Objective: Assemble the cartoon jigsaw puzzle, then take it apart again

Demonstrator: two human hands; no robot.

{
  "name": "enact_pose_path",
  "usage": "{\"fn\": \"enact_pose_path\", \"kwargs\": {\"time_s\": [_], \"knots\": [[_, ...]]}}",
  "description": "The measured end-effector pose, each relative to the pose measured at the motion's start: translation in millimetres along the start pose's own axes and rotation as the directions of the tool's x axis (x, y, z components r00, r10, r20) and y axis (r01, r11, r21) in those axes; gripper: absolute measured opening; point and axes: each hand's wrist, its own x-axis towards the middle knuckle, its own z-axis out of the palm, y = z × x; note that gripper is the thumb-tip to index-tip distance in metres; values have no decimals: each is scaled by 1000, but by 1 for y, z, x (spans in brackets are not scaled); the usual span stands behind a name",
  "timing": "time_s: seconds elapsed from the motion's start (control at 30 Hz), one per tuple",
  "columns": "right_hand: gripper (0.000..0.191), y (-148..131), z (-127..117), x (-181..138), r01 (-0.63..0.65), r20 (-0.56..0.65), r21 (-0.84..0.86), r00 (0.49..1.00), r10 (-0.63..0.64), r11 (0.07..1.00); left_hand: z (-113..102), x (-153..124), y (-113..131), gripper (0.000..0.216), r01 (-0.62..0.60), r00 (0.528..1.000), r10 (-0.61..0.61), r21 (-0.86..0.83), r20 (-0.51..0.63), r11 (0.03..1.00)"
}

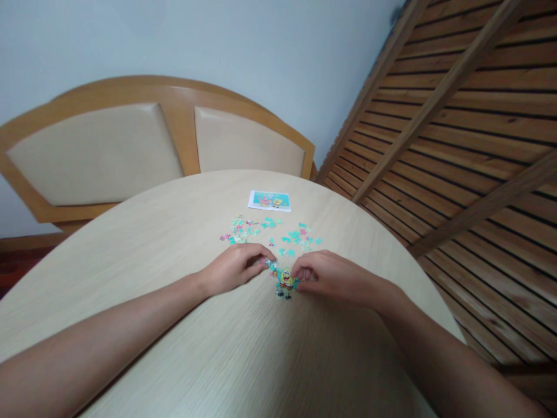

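A small joined section of a jigsaw puzzle [286, 281], with a yellow cartoon figure on teal, lies flat on the table in front of me. My left hand [239, 267] is at its upper left, with thumb and fingertips pinched on a small jigsaw piece [270, 264]. At the right edge of the joined section, my right hand [324, 274] has its fingers curled and its thumb below them, closed on that edge. The fingertips partly cover the section's right side. Just beyond my hands lie a few loose teal pieces [286, 252].
Loose jigsaw pieces are scattered farther back, one group at the left [241, 232] and another at the right [300, 236]. Behind them lies a reference picture card [270, 201]. The round wooden table [174, 215] meets a padded bench back [178, 125]; a slatted wooden panel [435, 116] rises at the right.
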Motion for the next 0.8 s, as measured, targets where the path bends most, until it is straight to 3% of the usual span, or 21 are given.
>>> {"fn": "enact_pose_path", "kwargs": {"time_s": [0.27,0.43,0.57,0.8], "knots": [[10,2,-3,3,-1,-58,-3,998,0,1000,-2,0,1,15,19,995,-26,-73,-91,997],[11,-6,12,12,89,-303,134,952,-45,987,-2,1,5,12,-124,985,113,-87,-128,988],[10,-8,30,20,169,-412,222,909,-65,960,-2,2,12,9,-233,964,217,-89,-154,968],[2,-2,41,27,192,-430,292,901,-51,937,-2,1,11,10,-213,973,200,-125,-114,969]]}}
